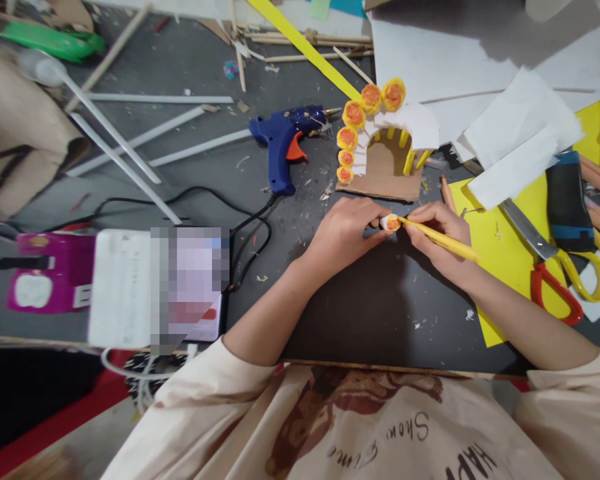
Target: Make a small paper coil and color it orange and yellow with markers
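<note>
My left hand (347,230) pinches a small rolled paper flower (391,223), white at the rim with orange and yellow inside. A yellow pen (445,244) is held in my right hand (437,233), its tip touching the flower's edge. Just beyond my hands stands a cardboard piece (380,183) with a white paper arch (425,125). Several yellow-and-orange rosettes (354,115) run up its left side and over the top. Left of it lies a blue glue gun (283,143) with an orange trigger.
Scissors (543,250) and yellow paper (503,293) lie at the right, near a black-and-blue object (569,200). White paper scraps (525,127) are behind. White sticks (115,160), a phone (200,287), a white box (120,287) and a purple adapter (55,270) occupy the left.
</note>
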The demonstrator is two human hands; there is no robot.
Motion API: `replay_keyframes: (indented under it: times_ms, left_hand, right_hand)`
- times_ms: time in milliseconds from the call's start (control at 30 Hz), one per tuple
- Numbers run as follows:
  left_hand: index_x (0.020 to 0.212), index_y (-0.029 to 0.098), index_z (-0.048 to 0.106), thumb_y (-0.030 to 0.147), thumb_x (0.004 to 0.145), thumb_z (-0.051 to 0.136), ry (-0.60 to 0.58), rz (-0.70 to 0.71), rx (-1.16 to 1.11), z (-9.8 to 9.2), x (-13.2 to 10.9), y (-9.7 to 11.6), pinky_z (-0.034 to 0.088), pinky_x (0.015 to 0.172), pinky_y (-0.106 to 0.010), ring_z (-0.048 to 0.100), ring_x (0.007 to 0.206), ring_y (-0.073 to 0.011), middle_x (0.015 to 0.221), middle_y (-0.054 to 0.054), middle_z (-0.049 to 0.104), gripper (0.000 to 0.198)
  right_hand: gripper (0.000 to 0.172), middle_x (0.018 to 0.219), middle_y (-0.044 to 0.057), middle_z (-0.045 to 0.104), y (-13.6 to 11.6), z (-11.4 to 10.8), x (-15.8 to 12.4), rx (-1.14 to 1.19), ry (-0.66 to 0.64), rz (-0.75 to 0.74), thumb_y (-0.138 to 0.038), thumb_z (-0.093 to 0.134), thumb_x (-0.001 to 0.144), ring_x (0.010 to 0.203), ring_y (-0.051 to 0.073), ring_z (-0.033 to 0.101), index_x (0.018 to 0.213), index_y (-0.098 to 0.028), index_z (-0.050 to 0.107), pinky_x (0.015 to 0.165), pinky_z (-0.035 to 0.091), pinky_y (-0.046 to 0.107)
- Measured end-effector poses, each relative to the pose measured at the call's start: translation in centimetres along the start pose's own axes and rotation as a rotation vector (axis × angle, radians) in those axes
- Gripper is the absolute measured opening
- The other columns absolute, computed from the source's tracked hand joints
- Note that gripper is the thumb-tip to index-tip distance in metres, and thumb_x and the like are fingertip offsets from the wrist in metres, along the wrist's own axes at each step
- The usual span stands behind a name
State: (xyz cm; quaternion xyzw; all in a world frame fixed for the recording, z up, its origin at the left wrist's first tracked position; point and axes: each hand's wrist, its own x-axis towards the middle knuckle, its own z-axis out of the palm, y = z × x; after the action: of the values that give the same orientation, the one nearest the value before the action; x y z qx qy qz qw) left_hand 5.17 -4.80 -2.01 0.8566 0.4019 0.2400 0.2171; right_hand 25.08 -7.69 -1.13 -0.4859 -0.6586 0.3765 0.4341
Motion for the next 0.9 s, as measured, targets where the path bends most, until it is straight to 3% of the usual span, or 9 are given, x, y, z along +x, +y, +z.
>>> replay_keyframes:
  times_ms: [133,300,500,900]
  left_hand:
    - [0.097,0.016,0.066,0.033,0.093,0.057,-0.008,-0.009,0.009,0.01,0.03,0.01,0.039,0.074,-0.028,0.058,0.073,-0.0155,0.077,-0.002,0.065,0.019]
    - [0.097,0.017,0.066,0.033,0.093,0.057,0.002,-0.005,0.011,0.06,0.0,-0.07,0.039,0.073,-0.028,0.058,0.072,-0.015,0.077,-0.002,0.065,0.019]
    - [0.097,0.015,0.065,0.031,0.092,0.059,0.035,0.043,0.007,0.13,-0.08,-0.21,0.038,0.071,-0.027,0.057,0.069,-0.0142,0.077,-0.002,0.065,0.017]
    - [0.096,0.015,0.065,0.029,0.092,0.059,0.034,0.037,0.018,0.19,-0.09,-0.19,0.038,0.072,-0.027,0.058,0.072,-0.0147,0.078,-0.002,0.066,0.016]
  right_hand:
    - [0.011,0.082,0.0,0.068,0.05,-0.02,0.02,0.009,0.01,0.002,-0.033,0.066,0.085,0.073,0.013,0.063,0.081,-0.023,0.061,0.066,0.049,0.028]
    - [0.007,0.084,-0.001,0.07,0.33,-0.12,-0.1,0.02,-0.083,0.017,-0.031,0.067,0.086,0.074,0.013,0.064,0.088,-0.025,0.063,0.07,0.049,0.029]
    - [0.006,0.083,0.0,0.07,0.15,-0.02,0.03,0.031,-0.081,-0.008,-0.029,0.065,0.086,0.073,0.013,0.064,0.085,-0.023,0.063,0.066,0.049,0.026]
    - [0.004,0.083,-0.002,0.07,0.03,-0.12,0.15,-0.016,-0.049,-0.021,-0.028,0.066,0.086,0.073,0.013,0.065,0.085,-0.025,0.063,0.074,0.05,0.032]
